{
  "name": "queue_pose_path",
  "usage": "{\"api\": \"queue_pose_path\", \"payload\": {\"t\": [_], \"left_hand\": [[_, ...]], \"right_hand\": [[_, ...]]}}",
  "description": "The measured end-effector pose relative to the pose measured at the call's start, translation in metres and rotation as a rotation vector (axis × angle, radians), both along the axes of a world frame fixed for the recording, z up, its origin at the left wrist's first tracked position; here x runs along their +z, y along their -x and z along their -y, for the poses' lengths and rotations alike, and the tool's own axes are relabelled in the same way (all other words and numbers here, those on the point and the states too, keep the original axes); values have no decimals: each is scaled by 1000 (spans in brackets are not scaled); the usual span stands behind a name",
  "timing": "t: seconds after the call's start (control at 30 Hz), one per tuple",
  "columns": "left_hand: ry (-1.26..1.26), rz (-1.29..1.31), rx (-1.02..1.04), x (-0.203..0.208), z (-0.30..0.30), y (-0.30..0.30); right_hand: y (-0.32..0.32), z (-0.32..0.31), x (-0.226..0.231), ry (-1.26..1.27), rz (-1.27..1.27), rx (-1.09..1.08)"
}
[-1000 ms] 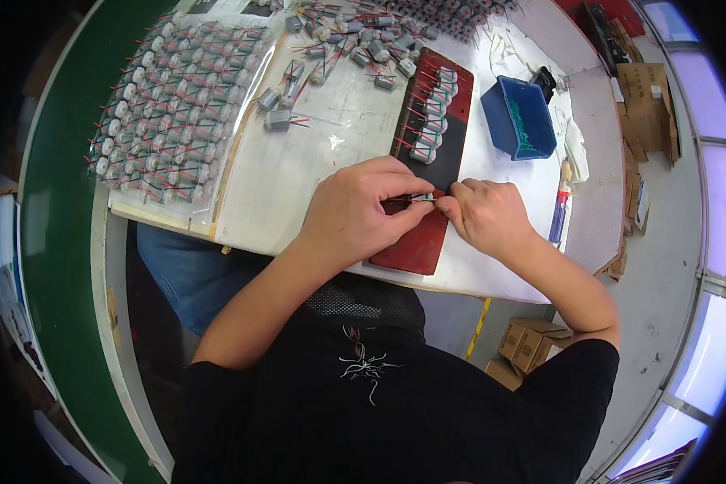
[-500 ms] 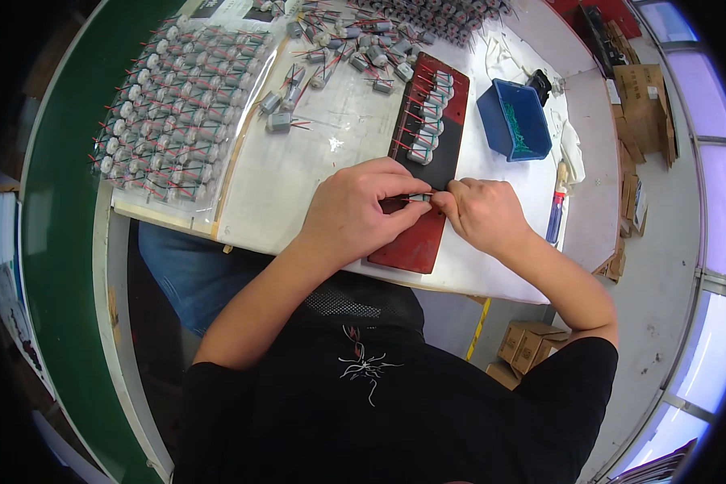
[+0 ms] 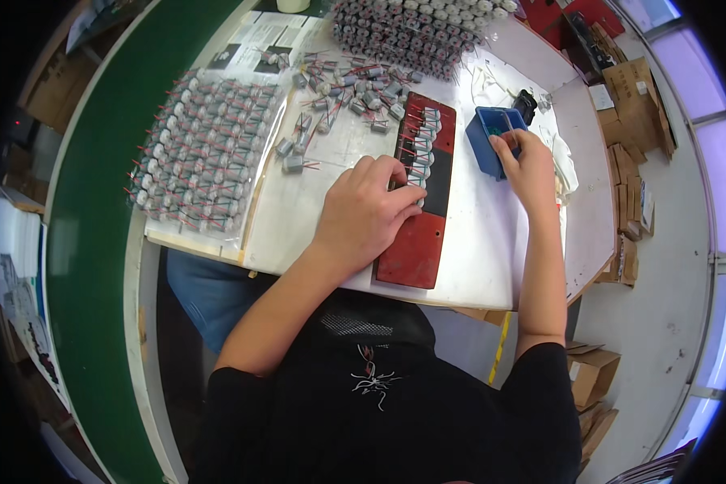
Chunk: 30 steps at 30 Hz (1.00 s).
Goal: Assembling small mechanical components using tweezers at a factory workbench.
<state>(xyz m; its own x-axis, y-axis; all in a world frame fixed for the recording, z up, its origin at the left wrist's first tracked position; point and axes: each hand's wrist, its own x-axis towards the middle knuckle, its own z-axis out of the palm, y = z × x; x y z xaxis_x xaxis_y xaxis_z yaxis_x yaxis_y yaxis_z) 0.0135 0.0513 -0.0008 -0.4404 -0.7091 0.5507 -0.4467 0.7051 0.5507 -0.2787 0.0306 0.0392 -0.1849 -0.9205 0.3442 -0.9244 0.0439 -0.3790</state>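
Observation:
My left hand [image 3: 365, 206] is closed in a pinch on a small grey motor [image 3: 417, 203] at the near end of a row on a red and black board [image 3: 407, 262]. The fingers partly cover that motor. Farther up the board, several motors [image 3: 423, 153] stand in line with red wires pointing left. My right hand [image 3: 531, 165] is over the blue bin [image 3: 486, 155], thumb and forefinger close together at its opening. Small green pieces [image 3: 500, 121] lie inside the bin. Whatever the right fingertips hold is too small to make out.
Loose motors [image 3: 363, 93] lie scattered beyond my left hand. A tray of wired motors [image 3: 206, 153] fills the table's left side, and stacked motors [image 3: 403, 36] stand at the back. Right of the bin are a black object [image 3: 525, 105] and white cloth [image 3: 563, 165].
My right hand has left the motor on the board and moved right and away to the blue bin. The left hand remains at the row's near end. The whole view has shifted slightly.

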Motion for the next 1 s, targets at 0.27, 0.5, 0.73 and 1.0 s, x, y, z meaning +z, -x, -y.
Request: {"api": "queue_pose_path", "payload": {"t": [0.27,0.5,0.73,1.0], "left_hand": [[73,24,47,-11,3,11],[-62,-70,272,3,5,24],[-597,67,262,7,47,46],[-590,-43,411,-13,64,56]], "right_hand": [[27,33,-13,-292,-206,-1],[8,6,1,155,178,-94],[11,-15,-24,287,240,-28],[-2,-22,-21,239,303,17]]}}
